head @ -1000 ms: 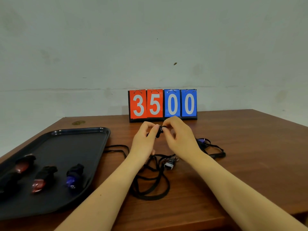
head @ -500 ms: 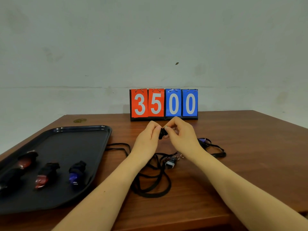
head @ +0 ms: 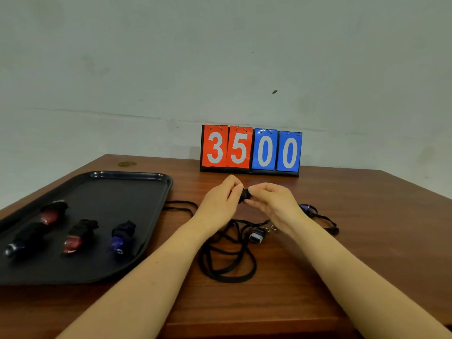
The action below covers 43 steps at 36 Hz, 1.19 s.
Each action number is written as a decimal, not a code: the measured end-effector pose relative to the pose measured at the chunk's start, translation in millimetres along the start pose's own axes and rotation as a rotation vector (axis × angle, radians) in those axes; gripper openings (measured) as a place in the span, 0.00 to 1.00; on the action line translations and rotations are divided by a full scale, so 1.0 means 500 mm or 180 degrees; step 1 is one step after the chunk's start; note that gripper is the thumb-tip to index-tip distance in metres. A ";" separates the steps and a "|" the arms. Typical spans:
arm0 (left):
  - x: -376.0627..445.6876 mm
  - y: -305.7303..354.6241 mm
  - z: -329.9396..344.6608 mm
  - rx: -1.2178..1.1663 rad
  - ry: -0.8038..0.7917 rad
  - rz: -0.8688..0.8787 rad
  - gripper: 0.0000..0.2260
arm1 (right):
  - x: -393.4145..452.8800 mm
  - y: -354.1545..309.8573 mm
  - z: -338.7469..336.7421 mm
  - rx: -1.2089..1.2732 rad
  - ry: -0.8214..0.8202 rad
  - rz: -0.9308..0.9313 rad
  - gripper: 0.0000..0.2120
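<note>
Two hands, left and right, pinched on one cord bundle; four wrapped whistles, one tray.

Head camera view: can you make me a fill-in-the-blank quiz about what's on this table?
The left hand and right hand pinch a small bundle whose colour is ____.
The scoreboard at the back reads ____.
The black tray holds ____ wrapped bundles.
Missing words: black; 3500; four.
</note>
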State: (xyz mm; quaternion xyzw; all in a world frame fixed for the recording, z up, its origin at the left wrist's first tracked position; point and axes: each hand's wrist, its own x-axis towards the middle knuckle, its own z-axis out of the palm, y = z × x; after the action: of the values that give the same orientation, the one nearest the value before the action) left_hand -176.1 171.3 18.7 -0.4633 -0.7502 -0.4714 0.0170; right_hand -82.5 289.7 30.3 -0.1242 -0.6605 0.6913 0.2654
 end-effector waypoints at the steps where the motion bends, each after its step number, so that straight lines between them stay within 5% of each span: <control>1: -0.001 -0.001 0.000 -0.0001 -0.0016 0.0013 0.08 | 0.001 0.000 -0.003 0.0082 -0.0047 0.0063 0.05; 9: 0.000 0.001 0.001 -0.0144 0.0007 0.0026 0.08 | 0.002 -0.001 -0.010 0.0148 -0.0097 0.0060 0.07; 15: 0.001 -0.005 -0.001 -0.0092 0.0089 0.0023 0.07 | 0.002 0.007 0.005 -0.0776 0.0254 -0.0318 0.07; 26: -0.005 -0.006 -0.004 -0.0325 -0.0056 0.0001 0.09 | -0.008 0.003 -0.003 -0.2816 0.0073 -0.1065 0.05; 38: -0.008 0.000 -0.021 -0.0530 -0.0195 0.0116 0.09 | -0.016 -0.024 -0.002 -0.1609 -0.0079 -0.0797 0.06; 43: 0.001 0.012 0.003 -0.0998 -0.0150 -0.0347 0.10 | -0.014 -0.024 0.005 -0.1018 0.0206 -0.0717 0.06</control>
State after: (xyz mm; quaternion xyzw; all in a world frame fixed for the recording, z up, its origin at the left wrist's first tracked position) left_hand -171.7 173.6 22.2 -0.4299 -0.6917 -0.5719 -0.0986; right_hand -75.5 283.7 40.8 -0.1123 -0.7628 0.5391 0.3391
